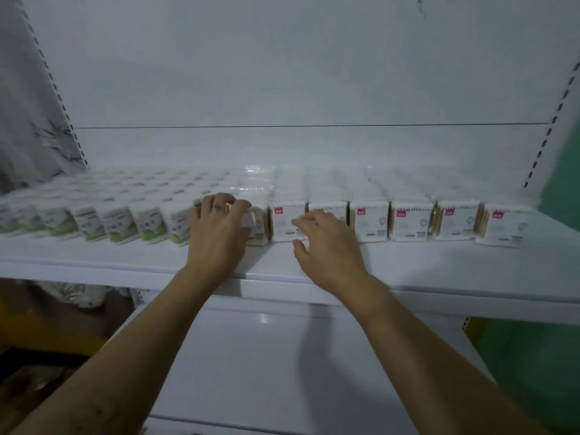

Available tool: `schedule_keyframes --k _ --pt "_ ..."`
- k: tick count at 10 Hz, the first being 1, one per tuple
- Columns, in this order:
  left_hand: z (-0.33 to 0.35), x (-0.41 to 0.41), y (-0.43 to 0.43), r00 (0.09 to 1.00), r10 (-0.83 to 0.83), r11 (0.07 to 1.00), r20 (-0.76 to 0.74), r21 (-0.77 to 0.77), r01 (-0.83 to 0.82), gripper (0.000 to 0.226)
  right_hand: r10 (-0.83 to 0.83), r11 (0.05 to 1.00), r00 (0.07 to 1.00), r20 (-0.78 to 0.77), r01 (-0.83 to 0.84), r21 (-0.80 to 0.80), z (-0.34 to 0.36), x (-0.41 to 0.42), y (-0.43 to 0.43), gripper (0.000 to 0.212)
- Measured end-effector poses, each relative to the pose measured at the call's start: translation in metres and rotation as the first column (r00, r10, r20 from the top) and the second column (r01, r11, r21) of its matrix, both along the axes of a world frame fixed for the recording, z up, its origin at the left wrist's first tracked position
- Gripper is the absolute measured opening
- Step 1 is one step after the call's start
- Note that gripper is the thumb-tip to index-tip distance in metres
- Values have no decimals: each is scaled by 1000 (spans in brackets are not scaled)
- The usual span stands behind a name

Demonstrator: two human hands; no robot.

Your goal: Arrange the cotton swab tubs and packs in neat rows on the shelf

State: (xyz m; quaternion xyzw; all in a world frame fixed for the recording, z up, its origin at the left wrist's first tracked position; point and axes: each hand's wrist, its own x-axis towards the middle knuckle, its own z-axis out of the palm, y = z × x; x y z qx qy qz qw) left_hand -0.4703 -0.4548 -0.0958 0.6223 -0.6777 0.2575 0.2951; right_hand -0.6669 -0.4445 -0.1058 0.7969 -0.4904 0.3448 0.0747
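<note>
Hands apart at the front row: the left hand (219, 229) curls its fingers over the end pack (258, 226), and the right hand (328, 246) rests loose, straight fingers against the next pack (287, 222). The end pack probably wants squaring upright and sliding flush with its neighbour, faces level along the shelf (439, 262). The red-badged packs (408, 219) run right of the right hand and the green-labelled tubs (147, 222) left of the left hand. All print is too blurred to read.

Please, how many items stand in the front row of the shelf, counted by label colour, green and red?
Green-label tubs: about 7, since the left end is blurred
Red-label packs: 7, one of them partly under the left hand
Total: about 14
</note>
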Motion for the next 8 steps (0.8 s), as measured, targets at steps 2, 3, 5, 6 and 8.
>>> schedule_keyframes --k 2,3,5,6,8 --pt "-23 13 -13 978 -210 974 -9 -91 208 23 -128 986 990 -65 134 96 -9 43 0 41" --pt "-31 15 -14 959 -281 954 -46 -119 274 10 -186 965 977 -102 201 166 -15 42 -2 41" --pt "-31 20 -16 934 -342 939 -99 -79 336 12 -221 961 970 -99 234 146 -12 54 0 38" --pt "-33 22 -16 923 -375 927 -92 -35 373 35 -269 932 952 -148 296 210 -12 56 -1 43" --pt "-27 29 -11 895 -427 891 -129 110 441 31 -360 903 931 -52 362 231 -10 63 11 43"
